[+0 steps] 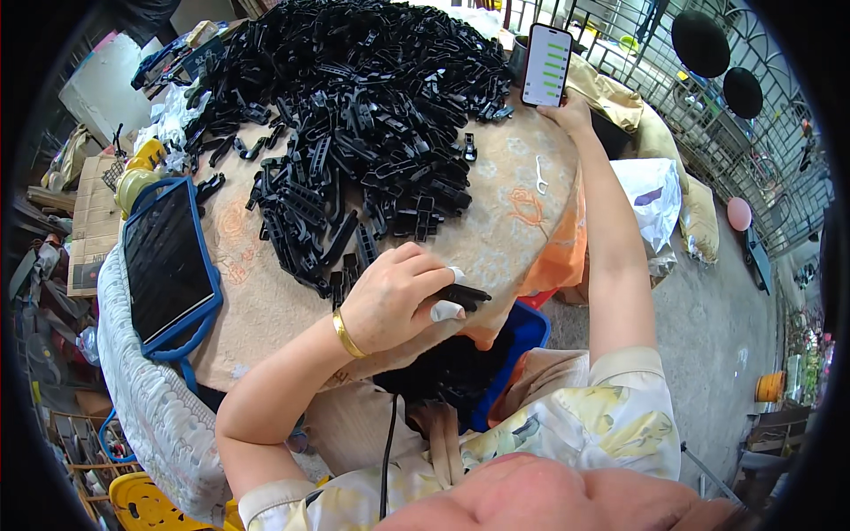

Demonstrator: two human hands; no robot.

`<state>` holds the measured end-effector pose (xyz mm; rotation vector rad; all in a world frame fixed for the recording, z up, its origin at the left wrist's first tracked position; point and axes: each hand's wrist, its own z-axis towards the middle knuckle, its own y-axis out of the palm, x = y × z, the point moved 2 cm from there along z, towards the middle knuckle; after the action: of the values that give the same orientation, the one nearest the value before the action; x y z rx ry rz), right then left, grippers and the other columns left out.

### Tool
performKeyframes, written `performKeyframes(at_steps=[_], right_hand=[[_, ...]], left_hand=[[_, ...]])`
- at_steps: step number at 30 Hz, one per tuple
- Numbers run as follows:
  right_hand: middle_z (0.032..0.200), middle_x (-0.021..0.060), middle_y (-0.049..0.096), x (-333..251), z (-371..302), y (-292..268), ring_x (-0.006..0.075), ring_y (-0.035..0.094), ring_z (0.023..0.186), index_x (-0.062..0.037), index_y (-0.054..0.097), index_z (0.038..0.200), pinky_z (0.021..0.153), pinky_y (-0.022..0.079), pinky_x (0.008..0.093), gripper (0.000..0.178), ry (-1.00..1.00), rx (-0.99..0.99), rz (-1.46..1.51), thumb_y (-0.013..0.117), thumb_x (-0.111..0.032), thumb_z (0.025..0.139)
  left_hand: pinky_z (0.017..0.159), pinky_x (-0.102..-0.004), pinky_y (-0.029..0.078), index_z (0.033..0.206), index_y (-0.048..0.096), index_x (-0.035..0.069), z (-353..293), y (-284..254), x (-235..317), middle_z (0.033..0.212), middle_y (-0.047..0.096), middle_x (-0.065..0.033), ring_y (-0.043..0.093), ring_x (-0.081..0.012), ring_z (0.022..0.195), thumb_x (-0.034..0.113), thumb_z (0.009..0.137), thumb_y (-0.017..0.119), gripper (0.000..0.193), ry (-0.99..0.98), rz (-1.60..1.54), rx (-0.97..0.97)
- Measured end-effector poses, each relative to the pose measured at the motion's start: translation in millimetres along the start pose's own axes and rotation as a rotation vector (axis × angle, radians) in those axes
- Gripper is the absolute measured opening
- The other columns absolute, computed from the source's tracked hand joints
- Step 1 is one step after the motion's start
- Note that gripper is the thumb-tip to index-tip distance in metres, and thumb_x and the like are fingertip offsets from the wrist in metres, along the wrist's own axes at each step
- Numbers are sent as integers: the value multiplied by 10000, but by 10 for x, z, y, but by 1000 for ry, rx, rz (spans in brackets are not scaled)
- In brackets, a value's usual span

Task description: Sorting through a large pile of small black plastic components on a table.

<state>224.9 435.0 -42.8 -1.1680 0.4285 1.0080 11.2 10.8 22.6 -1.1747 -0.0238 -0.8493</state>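
My left hand point(394, 296), with a gold bangle at the wrist and white wrappings on the thumb and a finger, is closed on a long black plastic clip point(467, 294) at the table's near edge. My right arm stretches to the far right side, where my right hand point(567, 114) grips the lower end of a smartphone point(546, 66). The phone stands upright, its lit screen showing green bars. Just beyond my left hand spreads a big heap of black plastic clips point(354, 97). How the fingers sit behind the phone is hidden.
A beige patterned cloth point(239, 310) covers the table. On its left lies a blue-framed tablet point(173, 265). A small white forked piece point(541, 175) lies at the right. Below the near edge is a blue bin point(533, 329) with black contents. White bags point(646, 199) stand at right.
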Motion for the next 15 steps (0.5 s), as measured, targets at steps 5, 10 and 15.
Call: performKeyframes(at_steps=[5, 10, 15], right_hand=[[921, 85, 683, 178, 164, -59, 197, 653, 846, -65, 652, 1002, 785, 487, 295, 496, 16, 14, -2, 826, -230, 567], [838, 42, 641, 165, 71, -138, 132, 539, 735, 22, 661, 967, 722, 437, 262, 617, 65, 106, -13, 552, -571, 833], [858, 88, 662, -163, -256, -192, 162, 606, 789, 8, 650, 1000, 747, 457, 275, 536, 39, 199, -74, 583, -499, 839]], left_hand=[[731, -355, 465, 902, 625, 37, 35, 5, -9, 891, 609, -76, 549, -255, 835, 173, 698, 705, 258, 8, 21, -1], [726, -348, 455, 854, 636, 27, 70, -119, -44, 841, 617, -95, 553, -269, 804, 149, 721, 694, 190, -43, 81, 271], [766, -360, 437, 927, 630, 17, -23, -275, -234, 900, 584, -119, 522, -288, 867, 183, 754, 694, 248, -366, 303, 493]])
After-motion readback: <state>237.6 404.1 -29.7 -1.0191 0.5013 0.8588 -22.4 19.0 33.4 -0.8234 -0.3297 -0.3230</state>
